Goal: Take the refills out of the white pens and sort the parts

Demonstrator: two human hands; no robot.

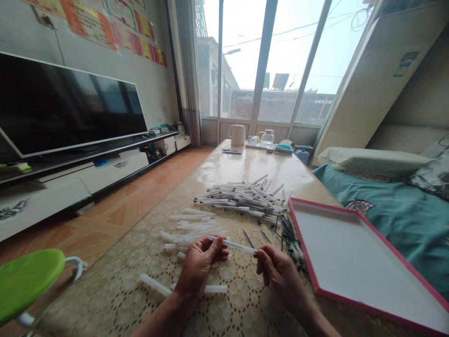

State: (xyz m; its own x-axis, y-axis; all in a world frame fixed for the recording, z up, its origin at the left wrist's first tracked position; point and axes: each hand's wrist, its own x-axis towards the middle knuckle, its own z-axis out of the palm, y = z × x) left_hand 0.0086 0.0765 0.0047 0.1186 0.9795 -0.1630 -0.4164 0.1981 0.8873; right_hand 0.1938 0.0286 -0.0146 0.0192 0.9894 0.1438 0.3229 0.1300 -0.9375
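A white pen [239, 245] is stretched between my two hands above the table. Closed around its left end are the fingers of my left hand [201, 260]. My right hand [278, 269] pinches the right end, where a small dark part shows at the fingertips. Beneath and behind my left hand lie several loose white tubes [194, 225]. Thin black refills and small black parts [288, 231] are scattered just beyond my right hand. Farther off is a heap of white pens [242, 194], many with dark ends.
A shallow white tray with a pink rim [304, 248] lies right of my right hand. The long table [242, 309] has a patterned cover. At its far end stand a beige pitcher [237, 135] and a glass jug [267, 137]. A green stool [31, 281] is at left.
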